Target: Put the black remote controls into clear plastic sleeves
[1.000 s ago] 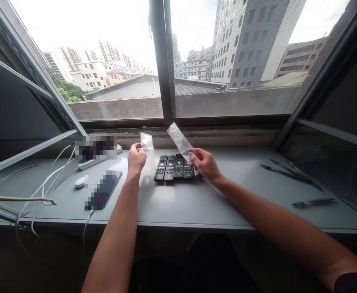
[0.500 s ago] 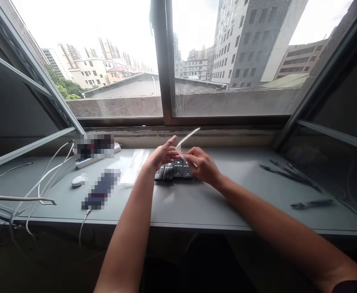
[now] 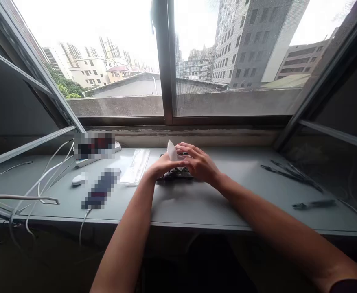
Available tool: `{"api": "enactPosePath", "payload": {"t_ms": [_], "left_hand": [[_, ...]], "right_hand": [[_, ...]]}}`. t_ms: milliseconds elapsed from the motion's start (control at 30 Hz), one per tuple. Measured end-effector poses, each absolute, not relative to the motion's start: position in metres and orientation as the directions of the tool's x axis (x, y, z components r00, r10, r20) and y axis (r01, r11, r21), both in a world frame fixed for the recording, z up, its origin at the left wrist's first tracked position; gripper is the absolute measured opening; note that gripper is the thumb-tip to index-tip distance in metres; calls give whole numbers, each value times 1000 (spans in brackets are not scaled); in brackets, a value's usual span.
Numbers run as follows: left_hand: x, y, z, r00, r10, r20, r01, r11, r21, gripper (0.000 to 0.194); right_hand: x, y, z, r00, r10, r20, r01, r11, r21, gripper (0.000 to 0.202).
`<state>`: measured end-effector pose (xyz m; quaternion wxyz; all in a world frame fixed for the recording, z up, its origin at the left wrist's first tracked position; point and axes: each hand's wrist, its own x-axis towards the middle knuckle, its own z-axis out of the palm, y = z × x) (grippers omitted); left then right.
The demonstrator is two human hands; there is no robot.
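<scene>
Above a row of black remote controls (image 3: 182, 172) on the grey table, my two hands meet around a thin whitish plastic piece (image 3: 172, 151). My left hand (image 3: 163, 163) is closed on it, the thumb pointing right, with the piece standing up behind that thumb. My right hand (image 3: 198, 161) is bent over from the right, its fingertips together at the same piece. The hands cover much of the remotes. Left of them lie flat clear plastic sleeves (image 3: 134, 167).
A pixelated phone-like object (image 3: 101, 189) with a cable, a white round object (image 3: 77, 180) and a power strip (image 3: 117, 147) are on the left. Dark pens or cords (image 3: 294, 176) and another dark item (image 3: 314, 204) lie right. The window frame (image 3: 184, 121) stands behind.
My left hand's raised, spread fingers have come down and closed in at the plastic. The piece, slanted up to the right before, now stands more upright and further left.
</scene>
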<state>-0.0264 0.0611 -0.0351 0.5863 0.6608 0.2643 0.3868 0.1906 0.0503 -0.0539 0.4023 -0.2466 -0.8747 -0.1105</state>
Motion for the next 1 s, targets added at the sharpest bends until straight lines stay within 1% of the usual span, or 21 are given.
{"api": "enactPosePath", "payload": {"t_ms": [67, 167, 267, 333, 400, 500, 600, 667, 733, 867, 1000], "left_hand": [[-27, 65, -40, 521, 838, 160, -107, -121, 987, 76], [-28, 75, -46, 366, 924, 108, -248, -15, 969, 57], [-30, 84, -48, 205, 976, 77, -355, 0, 935, 45], [-32, 87, -47, 133, 990, 39, -363, 12, 932, 44], [-34, 87, -46, 104, 995, 0, -340, 35, 940, 46], [-35, 85, -48, 137, 991, -3, -280, 42, 959, 49], [-36, 85, -52, 170, 984, 49, -243, -6, 970, 42], [-37, 87, -54, 124, 989, 78, -240, -47, 970, 34], [-39, 90, -55, 48, 994, 97, -243, -83, 967, 30], [-44, 97, -60, -62, 993, 96, -237, -108, 965, 33], [-49, 103, -65, -149, 981, 122, -218, -153, 964, 37]], "right_hand": [[192, 52, -58, -508, 366, 780, 547, 837, -36, 38], [198, 53, -61, -409, 422, 809, 601, 792, -109, 34], [203, 54, -63, -331, 465, 821, 610, 769, -190, 38], [204, 55, -66, -297, 480, 826, 607, 762, -225, 42], [204, 56, -68, -276, 489, 828, 607, 756, -244, 44], [203, 58, -73, -265, 492, 829, 601, 757, -257, 45], [203, 60, -77, -257, 483, 837, 592, 763, -259, 46], [203, 61, -79, -239, 484, 842, 583, 765, -274, 45], [203, 61, -80, -212, 501, 839, 568, 762, -311, 45], [202, 61, -81, -152, 528, 835, 549, 748, -373, 39], [202, 59, -78, -109, 524, 844, 564, 732, -382, 33]]}}
